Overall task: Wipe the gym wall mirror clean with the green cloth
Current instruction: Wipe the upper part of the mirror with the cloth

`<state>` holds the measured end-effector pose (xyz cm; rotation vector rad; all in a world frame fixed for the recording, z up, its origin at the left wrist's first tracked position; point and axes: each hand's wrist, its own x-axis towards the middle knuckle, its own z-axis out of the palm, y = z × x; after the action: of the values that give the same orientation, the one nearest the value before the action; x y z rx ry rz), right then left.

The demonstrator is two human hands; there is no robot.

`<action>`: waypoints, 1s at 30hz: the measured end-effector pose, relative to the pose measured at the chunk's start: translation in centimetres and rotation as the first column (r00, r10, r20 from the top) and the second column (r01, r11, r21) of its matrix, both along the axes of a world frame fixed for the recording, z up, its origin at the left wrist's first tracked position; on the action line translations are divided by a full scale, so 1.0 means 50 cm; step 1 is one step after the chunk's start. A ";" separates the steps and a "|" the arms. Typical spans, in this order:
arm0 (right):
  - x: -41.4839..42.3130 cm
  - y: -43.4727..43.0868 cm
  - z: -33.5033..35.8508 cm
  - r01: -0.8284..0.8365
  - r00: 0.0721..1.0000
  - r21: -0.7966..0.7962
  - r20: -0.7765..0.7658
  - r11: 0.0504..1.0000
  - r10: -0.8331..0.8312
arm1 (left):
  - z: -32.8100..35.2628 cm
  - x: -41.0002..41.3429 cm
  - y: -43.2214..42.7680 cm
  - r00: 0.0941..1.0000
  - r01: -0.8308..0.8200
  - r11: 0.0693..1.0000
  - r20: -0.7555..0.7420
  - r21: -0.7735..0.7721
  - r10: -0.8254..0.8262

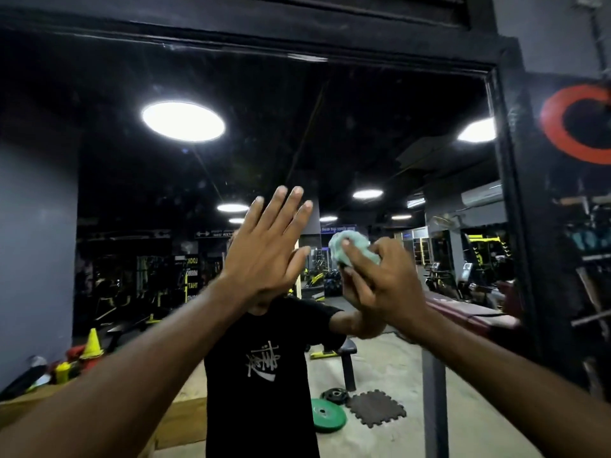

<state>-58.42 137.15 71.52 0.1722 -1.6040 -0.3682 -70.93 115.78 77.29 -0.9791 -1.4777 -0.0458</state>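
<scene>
We judge the wiping as barely under way: the gym wall mirror [297, 143] above our hands shows faint specks and smears, though the dim glass makes it hard to tell which parts are clean. Our right hand [380, 285] grips the bunched green cloth [352, 247] at its fingertips. Our left hand [264, 256] is flat with straight fingers, just left of the cloth, holding nothing

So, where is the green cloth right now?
In the head view the green cloth is right of centre, bunched in the right hand, raised before the mirror, just right of the open left hand.
</scene>
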 end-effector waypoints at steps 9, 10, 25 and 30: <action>0.029 0.026 0.044 -0.052 0.991 -0.368 -0.136 0.928 0.001 | -0.002 -0.003 0.048 0.999 -0.028 0.999 -0.029 0.021 0.028; 0.027 0.015 -0.017 -0.044 0.997 -0.310 -0.073 0.950 0.022 | -0.013 0.002 0.047 1.000 -0.020 1.000 -0.023 0.019 0.020; 0.105 0.033 -0.092 0.131 0.963 -0.205 0.261 0.970 -0.075 | -0.138 0.007 0.044 1.000 0.001 1.000 -0.007 0.003 -0.001; 0.103 0.091 0.018 0.187 0.980 -0.457 0.023 0.870 -0.198 | -0.138 0.008 0.044 1.000 -0.009 1.000 -0.018 0.000 0.009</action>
<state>-53.26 141.70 72.42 -0.3568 -1.6434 -0.1336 -70.52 117.98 70.39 -0.9706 -1.4655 -0.0309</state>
